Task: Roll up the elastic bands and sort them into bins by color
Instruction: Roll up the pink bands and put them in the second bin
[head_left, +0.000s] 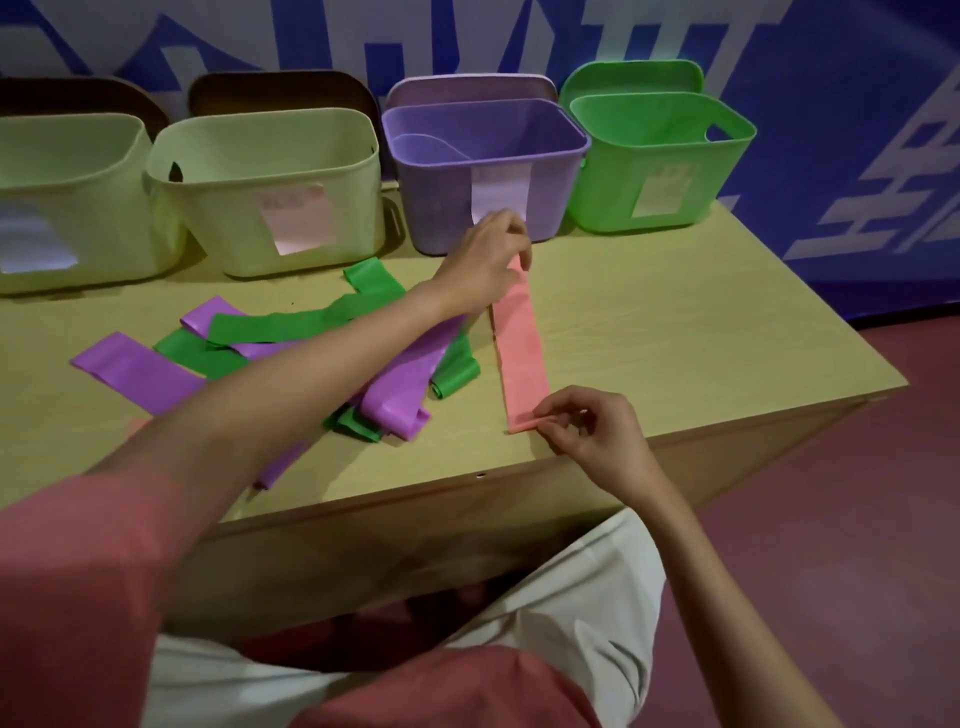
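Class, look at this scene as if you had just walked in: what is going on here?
A person is laying a flat pink elastic band straight on the wooden table. The left hand holds its far end by the purple plastic bin, and the right hand pinches the near end, starting a roll. Purple and green bands lie tangled alongside, still unrolled.

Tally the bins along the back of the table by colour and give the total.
Cream bins: 2
Purple bin: 1
Green bin: 1
Total: 4
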